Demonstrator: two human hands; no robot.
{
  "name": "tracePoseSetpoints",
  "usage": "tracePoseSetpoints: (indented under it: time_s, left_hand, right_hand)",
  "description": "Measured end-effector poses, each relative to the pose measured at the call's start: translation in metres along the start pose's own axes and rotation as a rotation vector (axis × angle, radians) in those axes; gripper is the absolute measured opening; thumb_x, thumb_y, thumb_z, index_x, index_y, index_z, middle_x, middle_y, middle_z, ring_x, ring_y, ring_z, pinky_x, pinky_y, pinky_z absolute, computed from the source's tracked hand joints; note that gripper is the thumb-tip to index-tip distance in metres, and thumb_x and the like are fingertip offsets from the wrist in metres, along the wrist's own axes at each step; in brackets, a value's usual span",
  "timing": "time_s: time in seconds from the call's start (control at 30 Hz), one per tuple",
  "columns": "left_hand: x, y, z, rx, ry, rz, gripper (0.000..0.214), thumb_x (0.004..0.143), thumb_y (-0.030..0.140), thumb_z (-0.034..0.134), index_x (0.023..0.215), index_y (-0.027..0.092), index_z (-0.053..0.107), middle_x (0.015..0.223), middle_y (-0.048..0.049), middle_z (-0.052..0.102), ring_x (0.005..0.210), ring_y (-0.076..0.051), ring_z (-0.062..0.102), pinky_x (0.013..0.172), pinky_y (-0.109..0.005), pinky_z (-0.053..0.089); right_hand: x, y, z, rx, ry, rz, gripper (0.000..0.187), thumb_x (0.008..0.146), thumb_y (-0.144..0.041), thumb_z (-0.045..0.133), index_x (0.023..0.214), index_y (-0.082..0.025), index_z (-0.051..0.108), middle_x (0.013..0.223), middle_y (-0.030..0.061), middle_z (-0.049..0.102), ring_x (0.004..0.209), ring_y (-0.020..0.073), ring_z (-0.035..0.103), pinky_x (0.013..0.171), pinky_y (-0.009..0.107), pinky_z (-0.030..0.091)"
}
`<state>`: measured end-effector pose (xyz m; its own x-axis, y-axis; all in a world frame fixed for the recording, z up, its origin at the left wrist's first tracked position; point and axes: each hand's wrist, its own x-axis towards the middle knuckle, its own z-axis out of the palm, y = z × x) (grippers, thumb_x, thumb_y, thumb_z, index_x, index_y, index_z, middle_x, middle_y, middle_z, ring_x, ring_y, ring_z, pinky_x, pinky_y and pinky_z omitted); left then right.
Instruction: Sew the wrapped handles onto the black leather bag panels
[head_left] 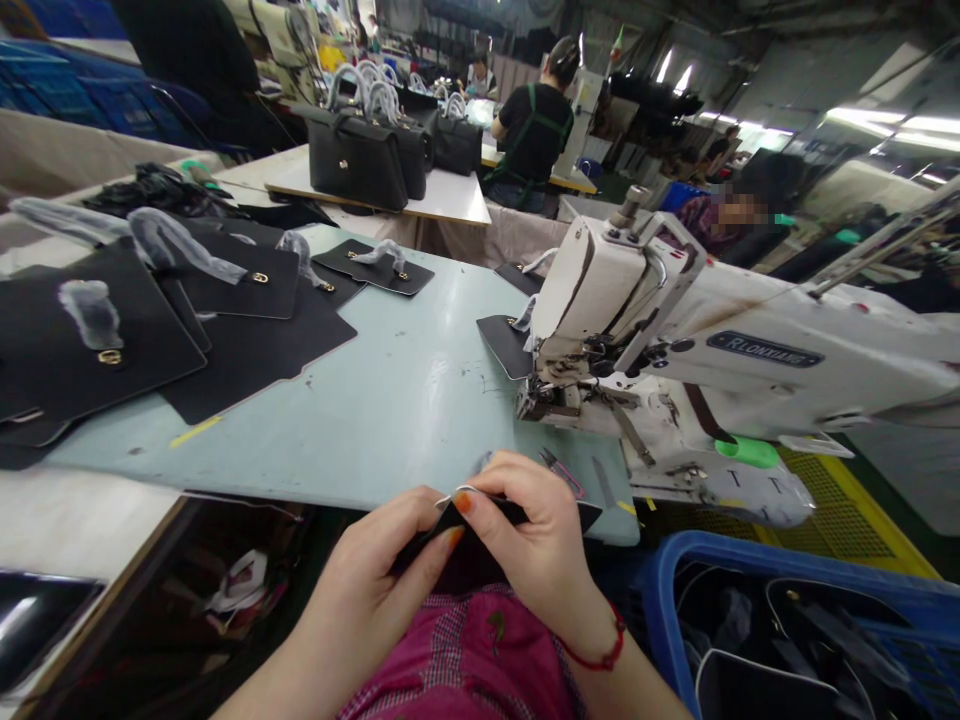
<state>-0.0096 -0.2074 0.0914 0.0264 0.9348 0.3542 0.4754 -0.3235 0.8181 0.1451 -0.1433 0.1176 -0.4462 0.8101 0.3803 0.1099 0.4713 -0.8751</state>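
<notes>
Close to my lap, my left hand [375, 565] and my right hand [536, 530] both pinch the edge of a black leather-like panel [590, 515]. A thin white cord or edging [457, 491] bends up between my thumbs and fingers. Most of the panel is hidden behind my hands. Just past my right hand, thread snips [561, 472] lie on the pale green table [390, 400]. An industrial sewing machine [757, 340] stands to the right, its needle area beyond my right hand.
Black bag panels [90, 330] with plastic-wrapped handles lie at left. A blue crate [675, 570] of black pieces stands at lower right. Finished black handbags [352, 155] sit on a table behind, near a person in a green-strapped apron [536, 120].
</notes>
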Motion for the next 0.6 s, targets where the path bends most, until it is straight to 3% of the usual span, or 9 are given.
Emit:
tracePoseSetpoints:
  time_s: [0.27, 0.43, 0.6]
  left_hand:
    - [-0.002, -0.006, 0.004, 0.045, -0.061, -0.085, 0.018, 0.091, 0.023, 0.052, 0.073, 0.019, 0.054, 0.066, 0.003, 0.055, 0.059, -0.009, 0.053, 0.056, -0.017, 0.045]
    - [-0.005, -0.013, 0.003, -0.026, -0.024, -0.127, 0.014, 0.092, 0.022, 0.053, 0.08, 0.019, 0.06, 0.079, 0.0009, 0.066, 0.071, -0.011, 0.061, 0.069, -0.019, 0.049]
    - [-0.007, -0.022, -0.006, -0.036, 0.145, -0.214, 0.01, 0.09, 0.025, 0.058, 0.082, 0.02, 0.063, 0.089, 0.001, 0.068, 0.077, -0.011, 0.062, 0.072, -0.019, 0.048]
  right_hand:
    - [-0.004, 0.015, 0.024, -0.119, 0.233, 0.034, 0.037, 0.089, -0.02, 0.058, 0.055, -0.017, 0.042, 0.057, -0.0047, 0.036, 0.054, 0.008, 0.038, 0.053, 0.024, 0.029]
    - [-0.002, 0.016, 0.01, -0.086, 0.039, 0.063, 0.027, 0.094, -0.028, 0.057, 0.071, -0.016, 0.064, 0.065, -0.0005, 0.055, 0.063, 0.0105, 0.052, 0.06, 0.023, 0.038]
    - [-0.005, 0.029, -0.013, -0.216, -0.038, 0.022, 0.028, 0.097, -0.031, 0.053, 0.079, -0.016, 0.069, 0.073, 0.0031, 0.062, 0.071, 0.0132, 0.057, 0.067, 0.025, 0.042]
